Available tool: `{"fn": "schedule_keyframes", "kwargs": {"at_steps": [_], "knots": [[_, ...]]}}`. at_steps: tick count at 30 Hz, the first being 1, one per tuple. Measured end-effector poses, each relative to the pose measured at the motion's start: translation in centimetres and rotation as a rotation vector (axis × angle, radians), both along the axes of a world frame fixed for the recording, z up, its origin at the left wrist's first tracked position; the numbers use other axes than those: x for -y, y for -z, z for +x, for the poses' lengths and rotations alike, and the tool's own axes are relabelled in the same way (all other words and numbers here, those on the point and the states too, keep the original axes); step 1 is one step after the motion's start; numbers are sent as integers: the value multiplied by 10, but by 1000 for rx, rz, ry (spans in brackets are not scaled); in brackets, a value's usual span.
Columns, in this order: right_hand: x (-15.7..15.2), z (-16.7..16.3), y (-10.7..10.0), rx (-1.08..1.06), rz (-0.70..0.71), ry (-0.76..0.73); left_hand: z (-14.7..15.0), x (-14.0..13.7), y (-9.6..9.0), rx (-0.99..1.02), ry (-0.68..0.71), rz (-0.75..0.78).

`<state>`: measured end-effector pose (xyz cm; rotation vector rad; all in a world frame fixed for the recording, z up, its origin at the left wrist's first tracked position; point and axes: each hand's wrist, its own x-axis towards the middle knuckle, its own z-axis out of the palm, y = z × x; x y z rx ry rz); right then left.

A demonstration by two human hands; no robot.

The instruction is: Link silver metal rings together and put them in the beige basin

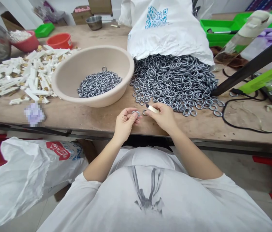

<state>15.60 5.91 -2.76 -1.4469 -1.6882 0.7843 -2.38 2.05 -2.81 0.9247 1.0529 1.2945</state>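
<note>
My left hand [123, 125] pinches a shiny grey ring [136, 113] between thumb and fingers, just above the front of the table. Close beside it, my right hand [164, 118] is closed around a short cream-coloured tool [153, 109] with a dark tip that points up and left. A second grey ring [145, 112] sits at the right hand's fingertips, a small gap from the first. Behind the right hand spreads a large heap of grey rings [174, 80]. To the left, a beige basin [92, 103] holds many more of the same rings.
A white sack [167, 38] lies behind the heap. White strips [33, 72] are piled left of the basin, near a red bowl [59, 41]. At right stand a dark slanted post [254, 66], a bottle [247, 33] and a black cable [225, 117]. Another white sack [29, 174] hangs below the table.
</note>
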Motion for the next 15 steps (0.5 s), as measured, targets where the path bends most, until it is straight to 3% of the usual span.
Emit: {"fn": "schedule_keyframes", "kwargs": {"at_steps": [2, 5, 8, 11, 15], "knots": [[9, -8, -4, -162, -9, -54, 3, 1, 0, 4, 16, -5], [21, -20, -13, -231, -1, -165, 5, 4, 2, -36, 47, 22], [27, -23, -22, -217, 23, -187, 3, 8, 2, -211, 58, 112], [28, -23, -28, -277, -64, -230, -1, 11, -3, -372, 119, 167], [32, -26, -26, -419, -49, -244, 4, 14, -10, -198, 189, 54]]}}
